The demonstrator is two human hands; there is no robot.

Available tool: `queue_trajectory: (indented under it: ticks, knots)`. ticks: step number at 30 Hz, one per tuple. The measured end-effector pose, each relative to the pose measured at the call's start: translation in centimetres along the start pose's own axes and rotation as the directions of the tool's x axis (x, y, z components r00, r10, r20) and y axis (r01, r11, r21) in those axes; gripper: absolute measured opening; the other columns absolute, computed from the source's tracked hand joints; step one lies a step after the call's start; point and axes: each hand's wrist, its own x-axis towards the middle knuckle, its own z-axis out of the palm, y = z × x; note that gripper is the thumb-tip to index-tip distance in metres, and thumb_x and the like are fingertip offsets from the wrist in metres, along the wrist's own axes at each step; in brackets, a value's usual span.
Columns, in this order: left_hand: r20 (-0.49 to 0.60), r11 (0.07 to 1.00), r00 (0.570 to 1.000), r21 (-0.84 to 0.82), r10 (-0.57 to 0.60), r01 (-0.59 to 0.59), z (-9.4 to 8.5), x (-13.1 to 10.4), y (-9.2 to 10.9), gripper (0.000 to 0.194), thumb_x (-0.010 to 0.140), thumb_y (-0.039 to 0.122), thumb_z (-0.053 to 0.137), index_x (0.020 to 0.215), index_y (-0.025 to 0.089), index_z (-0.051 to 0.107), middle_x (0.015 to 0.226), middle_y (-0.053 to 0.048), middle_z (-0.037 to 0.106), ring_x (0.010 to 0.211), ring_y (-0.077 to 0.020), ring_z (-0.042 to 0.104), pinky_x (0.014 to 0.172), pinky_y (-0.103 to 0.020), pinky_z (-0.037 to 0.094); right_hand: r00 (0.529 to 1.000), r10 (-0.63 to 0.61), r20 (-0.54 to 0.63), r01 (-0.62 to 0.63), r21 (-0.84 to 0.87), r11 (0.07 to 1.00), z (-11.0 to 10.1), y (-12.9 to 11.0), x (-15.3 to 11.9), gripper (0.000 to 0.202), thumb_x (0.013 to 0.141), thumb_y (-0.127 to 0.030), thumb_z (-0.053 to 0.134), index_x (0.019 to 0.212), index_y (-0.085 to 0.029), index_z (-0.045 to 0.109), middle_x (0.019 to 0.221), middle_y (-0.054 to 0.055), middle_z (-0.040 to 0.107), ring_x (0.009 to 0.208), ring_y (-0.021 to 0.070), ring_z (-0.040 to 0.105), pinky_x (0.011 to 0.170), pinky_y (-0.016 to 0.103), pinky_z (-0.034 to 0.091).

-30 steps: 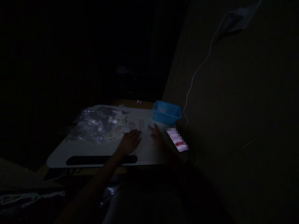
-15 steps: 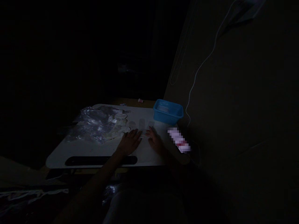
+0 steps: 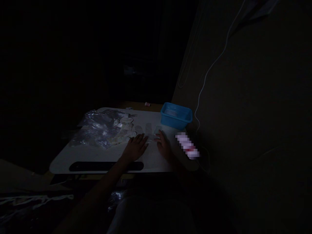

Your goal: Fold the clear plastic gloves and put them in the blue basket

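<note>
The scene is very dark. My left hand (image 3: 135, 149) lies palm down on a white lap table (image 3: 97, 156), fingers stretched toward a pale, see-through flat piece (image 3: 151, 138). On the other side of that piece is my right hand (image 3: 164, 148), with its fingers apart and the fingertips close to its edge. Whether either hand touches the piece I cannot tell. Just beyond are several thin greyish flat pieces (image 3: 148, 127) in a row. To the left, pale rounded pieces (image 3: 126, 127) rest beside a crumpled clear plastic bag (image 3: 99, 130).
A blue plastic basket (image 3: 175, 122) stands at the table's back right corner. Right of the table lies a blurred-out pinkish rectangle (image 3: 187, 145). A white cable (image 3: 204, 78) runs along the wall. A small pinkish spool-like item (image 3: 147, 104) sits behind the table.
My right hand has shifted slightly right, with its index finger more raised and stretched. The left hand stays in place. The view has moved a little.
</note>
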Motion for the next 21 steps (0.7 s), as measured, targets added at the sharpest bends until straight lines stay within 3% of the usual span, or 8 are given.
queue_trajectory:
  ticks: [6, 17, 21]
  knots:
    - [0.014, 1.0, 1.0, 0.031, 0.001, -0.002, -0.24, -0.07, 0.17, 0.047, 0.09, 0.038, 0.025, 0.129, 0.018, 0.04, 0.135, -0.012, 0.041, 0.124, -0.0265, 0.035, 0.095, -0.044, 0.032, 1.0, 0.003, -0.003, -0.003, 0.064, 0.998, 0.04, 0.61, 0.07, 0.065, 0.074, -0.007, 0.036, 0.135, -0.021, 0.021, 0.12, 0.011, 0.051, 0.088, 0.0167, 0.063, 0.08, 0.034, 0.051]
    - [0.007, 1.0, 1.0, -0.006, 0.006, -0.006, -0.31, -0.02, 0.23, 0.046, 0.089, 0.038, 0.028, 0.13, 0.022, 0.038, 0.135, -0.012, 0.04, 0.123, -0.0284, 0.037, 0.093, -0.047, 0.033, 0.998, 0.012, 0.069, -0.016, 0.057, 0.998, -0.05, 0.16, 0.02, 0.066, 0.074, -0.006, 0.036, 0.135, -0.024, 0.021, 0.121, 0.01, 0.05, 0.095, 0.0169, 0.06, 0.085, 0.037, 0.049]
    - [-0.054, 0.996, 0.999, -0.087, 0.0, -0.005, 0.1, 0.01, -0.08, 0.046, 0.089, 0.041, 0.028, 0.129, 0.022, 0.039, 0.135, -0.012, 0.04, 0.122, -0.0277, 0.037, 0.093, -0.047, 0.035, 0.997, 0.01, 0.078, -0.015, 0.072, 0.997, -0.08, 0.11, 0.05, 0.067, 0.073, -0.006, 0.036, 0.135, -0.023, 0.02, 0.12, 0.01, 0.049, 0.096, 0.0162, 0.06, 0.085, 0.036, 0.048]
